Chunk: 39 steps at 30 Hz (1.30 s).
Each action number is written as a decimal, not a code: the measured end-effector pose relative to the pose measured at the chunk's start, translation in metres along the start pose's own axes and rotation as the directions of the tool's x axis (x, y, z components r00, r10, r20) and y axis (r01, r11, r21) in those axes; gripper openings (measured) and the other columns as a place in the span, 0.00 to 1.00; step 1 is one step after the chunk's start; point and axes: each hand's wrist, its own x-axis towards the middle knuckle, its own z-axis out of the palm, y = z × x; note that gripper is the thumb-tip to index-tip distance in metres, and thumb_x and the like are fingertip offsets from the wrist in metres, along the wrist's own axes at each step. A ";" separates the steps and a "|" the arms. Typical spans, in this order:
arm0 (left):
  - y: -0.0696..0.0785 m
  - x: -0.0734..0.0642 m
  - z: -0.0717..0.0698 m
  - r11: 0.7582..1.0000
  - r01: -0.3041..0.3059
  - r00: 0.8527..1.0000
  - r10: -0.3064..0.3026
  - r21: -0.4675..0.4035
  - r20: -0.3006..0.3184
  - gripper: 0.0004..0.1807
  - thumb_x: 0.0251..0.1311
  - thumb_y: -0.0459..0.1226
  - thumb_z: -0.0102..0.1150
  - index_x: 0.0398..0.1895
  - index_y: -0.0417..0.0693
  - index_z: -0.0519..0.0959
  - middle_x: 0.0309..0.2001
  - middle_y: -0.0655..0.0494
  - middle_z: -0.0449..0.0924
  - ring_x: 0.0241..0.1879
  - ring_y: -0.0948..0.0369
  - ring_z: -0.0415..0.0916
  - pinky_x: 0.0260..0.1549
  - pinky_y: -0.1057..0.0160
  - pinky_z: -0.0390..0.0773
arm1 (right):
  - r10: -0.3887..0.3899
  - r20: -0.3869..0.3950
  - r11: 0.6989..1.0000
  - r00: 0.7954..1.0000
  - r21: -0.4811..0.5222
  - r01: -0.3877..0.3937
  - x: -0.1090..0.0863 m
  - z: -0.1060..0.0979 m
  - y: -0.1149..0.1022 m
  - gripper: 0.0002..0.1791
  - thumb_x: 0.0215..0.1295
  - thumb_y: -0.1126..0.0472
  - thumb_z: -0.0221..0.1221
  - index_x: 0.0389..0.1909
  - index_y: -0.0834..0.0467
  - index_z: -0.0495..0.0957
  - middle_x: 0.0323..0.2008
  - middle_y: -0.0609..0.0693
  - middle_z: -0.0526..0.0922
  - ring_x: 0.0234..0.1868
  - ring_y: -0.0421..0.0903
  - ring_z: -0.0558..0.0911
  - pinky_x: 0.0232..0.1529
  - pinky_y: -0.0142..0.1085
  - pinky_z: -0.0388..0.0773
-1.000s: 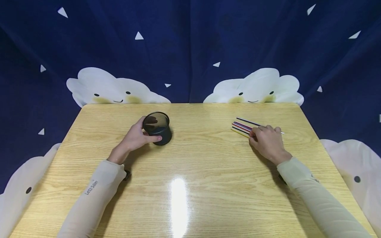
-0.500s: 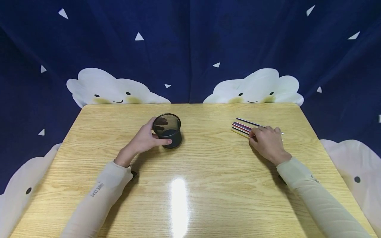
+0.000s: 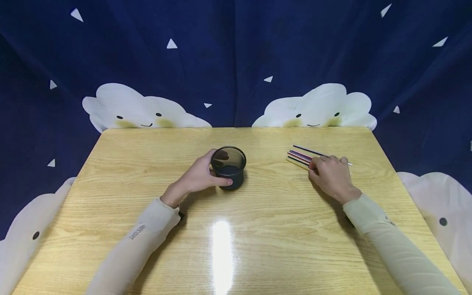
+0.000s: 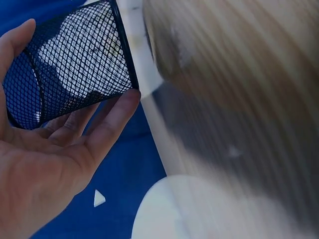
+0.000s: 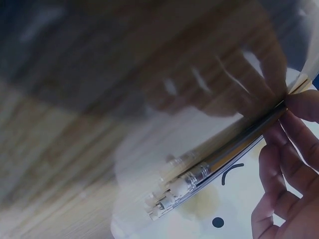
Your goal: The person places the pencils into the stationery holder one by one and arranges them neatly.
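My left hand [image 3: 199, 176] grips a black mesh pencil cup [image 3: 237, 179] from its left side, thumb in front and fingers behind. The cup stands near the middle of the wooden table, its round mouth up, with nothing visible inside. In the left wrist view the fingers spread along the mesh cup [image 4: 84, 55]. To the right, my right hand [image 3: 333, 176] pinches striped pencils [image 3: 298, 159] lying on the tabletop. One dark pencil [image 3: 309, 151] lies slightly apart behind the bunch. The right wrist view shows pencils [image 5: 227, 155] with metal ferrules and white erasers between thumb and fingers.
The wooden table [image 3: 265, 217] reaches back to a dark blue curtain [image 3: 236, 61] with white clouds and triangles. A bright light reflection lies on the table's front middle.
My left hand has moved the pencil cup to the right and slightly nearer, to about the table's middle. The right hand and the pencils have stayed in place.
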 end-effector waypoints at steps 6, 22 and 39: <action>0.002 0.005 0.012 1.000 -0.012 0.999 0.011 0.025 0.036 0.47 0.54 0.33 0.84 0.75 0.35 0.68 0.71 0.39 0.73 0.62 0.42 0.80 0.55 0.54 0.85 | -0.003 0.001 1.000 1.000 0.005 0.003 0.001 0.000 0.000 0.03 0.69 0.63 0.68 0.36 0.58 0.85 0.34 0.55 0.87 0.37 0.62 0.83 0.41 0.62 0.70; -0.004 0.008 0.016 0.998 -0.016 0.999 0.014 0.053 0.048 0.47 0.53 0.34 0.85 0.74 0.37 0.70 0.69 0.41 0.76 0.65 0.46 0.78 0.58 0.51 0.83 | -0.005 0.001 1.000 1.000 0.003 0.005 0.000 0.000 0.000 0.03 0.70 0.63 0.68 0.37 0.59 0.85 0.35 0.56 0.87 0.37 0.62 0.84 0.41 0.63 0.71; -0.004 0.008 0.014 0.996 -0.025 0.998 0.020 0.089 0.062 0.48 0.51 0.35 0.87 0.74 0.38 0.69 0.68 0.43 0.78 0.67 0.46 0.76 0.68 0.45 0.74 | -0.019 -0.002 1.000 1.000 -0.014 0.019 0.001 0.000 0.000 0.03 0.69 0.64 0.70 0.37 0.60 0.87 0.35 0.57 0.88 0.37 0.62 0.86 0.38 0.60 0.70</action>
